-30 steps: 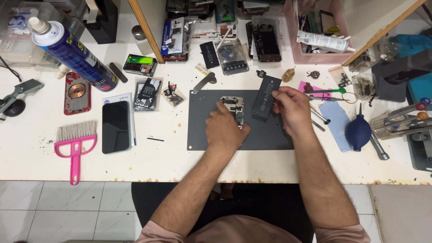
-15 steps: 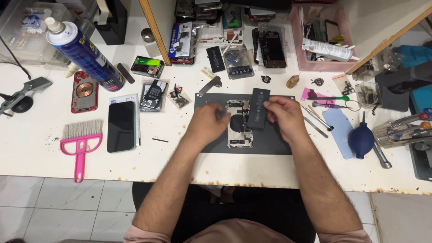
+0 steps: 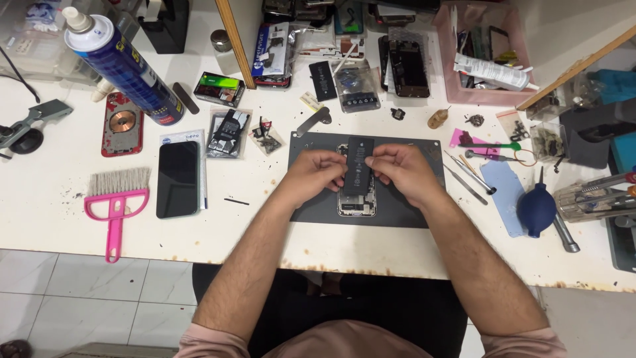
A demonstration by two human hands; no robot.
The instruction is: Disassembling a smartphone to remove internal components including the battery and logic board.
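Both hands meet over a dark grey work mat (image 3: pixel 411 212) on the white bench. My left hand (image 3: pixel 317 172) and my right hand (image 3: pixel 401 169) each grip a side of a flat black phone battery (image 3: pixel 358 164), held lengthwise just above an opened phone body (image 3: pixel 358 202) that lies on the mat with its insides showing. The battery covers most of the phone's upper part. Fingers of both hands pinch the battery's long edges.
Left of the mat lie a black phone screen (image 3: pixel 177 178), a pink brush (image 3: pixel 116 199), a red phone back (image 3: pixel 122 124) and a blue spray can (image 3: pixel 126 66). A blue air blower (image 3: pixel 538 209), tweezers (image 3: pixel 469 174) and a pink parts tray (image 3: pixel 483 56) sit on the right.
My right hand has carried the battery from the mat's right side to over the open phone. My left hand has come off the phone and taken the battery's other edge.
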